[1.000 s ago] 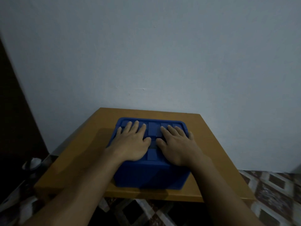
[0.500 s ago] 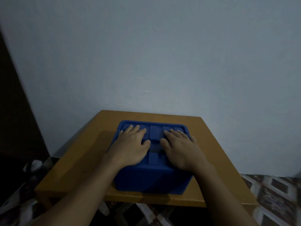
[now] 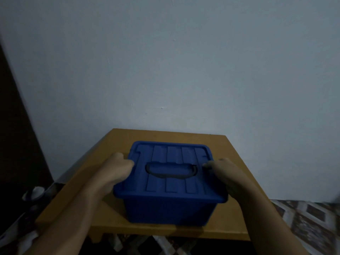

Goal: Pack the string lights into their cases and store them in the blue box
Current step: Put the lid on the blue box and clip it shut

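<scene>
A blue plastic box [image 3: 169, 210] stands on a small wooden table [image 3: 103, 218], its ribbed lid [image 3: 171, 184] on top with a dark handle recess in the middle. My left hand [image 3: 117, 168] grips the lid's left edge, thumb on top and fingers curled down the side. My right hand [image 3: 224, 172] grips the lid's right edge the same way. No string lights or cases show; the box's inside is hidden by the lid.
A pale wall stands right behind the table. A dark door or panel [image 3: 16, 126] runs down the left. A patterned tile floor [image 3: 309, 221] lies to the right and below. A small pale object [image 3: 36, 192] sits on the floor at the left.
Both hands left the top of the lid, where they pressed flat, and slid out to its left and right edges. The lid's handle recess is now uncovered.
</scene>
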Demonstrator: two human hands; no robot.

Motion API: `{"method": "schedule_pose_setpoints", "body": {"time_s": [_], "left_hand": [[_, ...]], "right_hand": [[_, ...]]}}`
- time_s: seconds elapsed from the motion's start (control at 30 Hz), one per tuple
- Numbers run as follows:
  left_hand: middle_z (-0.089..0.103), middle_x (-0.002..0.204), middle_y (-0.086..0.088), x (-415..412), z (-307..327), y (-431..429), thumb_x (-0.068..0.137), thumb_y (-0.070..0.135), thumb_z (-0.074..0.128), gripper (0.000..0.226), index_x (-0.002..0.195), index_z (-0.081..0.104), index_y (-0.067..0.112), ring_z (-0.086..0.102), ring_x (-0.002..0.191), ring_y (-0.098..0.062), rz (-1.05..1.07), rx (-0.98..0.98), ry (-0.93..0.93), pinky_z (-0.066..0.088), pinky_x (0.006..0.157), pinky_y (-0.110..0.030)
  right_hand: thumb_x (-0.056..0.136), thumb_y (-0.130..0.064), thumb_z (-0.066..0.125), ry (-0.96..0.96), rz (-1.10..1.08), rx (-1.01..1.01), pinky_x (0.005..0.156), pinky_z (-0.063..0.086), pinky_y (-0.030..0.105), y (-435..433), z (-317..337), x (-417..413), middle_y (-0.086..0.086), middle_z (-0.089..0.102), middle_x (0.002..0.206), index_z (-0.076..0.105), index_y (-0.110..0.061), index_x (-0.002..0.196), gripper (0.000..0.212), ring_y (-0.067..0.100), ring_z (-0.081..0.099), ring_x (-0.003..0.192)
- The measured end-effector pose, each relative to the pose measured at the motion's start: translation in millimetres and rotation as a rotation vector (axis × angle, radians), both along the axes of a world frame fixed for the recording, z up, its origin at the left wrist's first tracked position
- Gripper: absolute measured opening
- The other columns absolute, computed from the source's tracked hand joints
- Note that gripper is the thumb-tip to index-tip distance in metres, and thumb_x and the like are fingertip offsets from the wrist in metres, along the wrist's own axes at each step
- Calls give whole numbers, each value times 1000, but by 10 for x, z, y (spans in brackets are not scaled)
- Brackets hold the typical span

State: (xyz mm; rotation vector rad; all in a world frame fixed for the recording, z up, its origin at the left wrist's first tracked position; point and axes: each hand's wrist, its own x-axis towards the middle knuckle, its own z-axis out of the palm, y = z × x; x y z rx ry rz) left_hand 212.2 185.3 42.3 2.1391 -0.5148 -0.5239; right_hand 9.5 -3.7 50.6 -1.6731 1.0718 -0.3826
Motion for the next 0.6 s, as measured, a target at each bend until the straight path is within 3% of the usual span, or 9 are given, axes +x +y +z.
{"method": "schedule_pose_setpoints", "body": {"time_s": [0.1, 0.23, 0.33, 0.43, 0.53, 0.6], "left_hand": [[70, 102, -11, 22, -34, 85, 94, 31, 66, 26, 106, 66, 7, 66, 91, -30, 62, -119, 154, 55, 81, -38], [73, 96, -12, -28, -31, 116, 90, 30, 72, 22, 97, 70, 9, 67, 92, -32, 88, -208, 247, 55, 82, -40], [72, 97, -14, -10, -32, 102, 87, 23, 76, 22, 96, 67, 5, 67, 91, -32, 129, -253, 211, 56, 82, -42], [67, 96, -11, 1, -28, 68, 86, 18, 76, 24, 97, 59, 7, 64, 85, -27, 158, -248, 56, 52, 68, -36], [64, 95, -4, 0, -67, 41, 89, 26, 72, 18, 96, 58, 16, 62, 87, -23, 172, -186, -121, 54, 74, -39], [68, 94, -7, 29, -103, 60, 94, 29, 64, 21, 98, 65, 9, 62, 84, -23, 214, -223, -124, 52, 75, -37]], "right_hand": [[93, -26, 69, -62, 6, 176, 87, 59, 57, -78, -88, -109, 19, 75, 104, 64, -2, 112, 30, 39, 73, 94], [91, -26, 73, -125, 16, 273, 87, 59, 59, -127, -174, -158, 20, 76, 105, 65, 0, 116, 37, 40, 74, 95], [91, -27, 74, -126, -35, 134, 78, 62, 57, -109, -179, -139, 20, 76, 97, 66, 3, 106, 34, 38, 75, 84], [92, -33, 73, -85, -111, -100, 72, 63, 49, -34, -183, -97, 13, 73, 93, 63, -5, 100, 31, 30, 73, 80], [94, -34, 67, 27, -161, -402, 55, 50, 32, 17, -178, -60, 3, 64, 95, 54, -18, 103, 22, 18, 63, 79], [98, -35, 60, 22, -159, -482, 51, 41, 27, 20, -194, -53, 0, 62, 90, 54, -20, 96, 16, 13, 59, 75]]}}
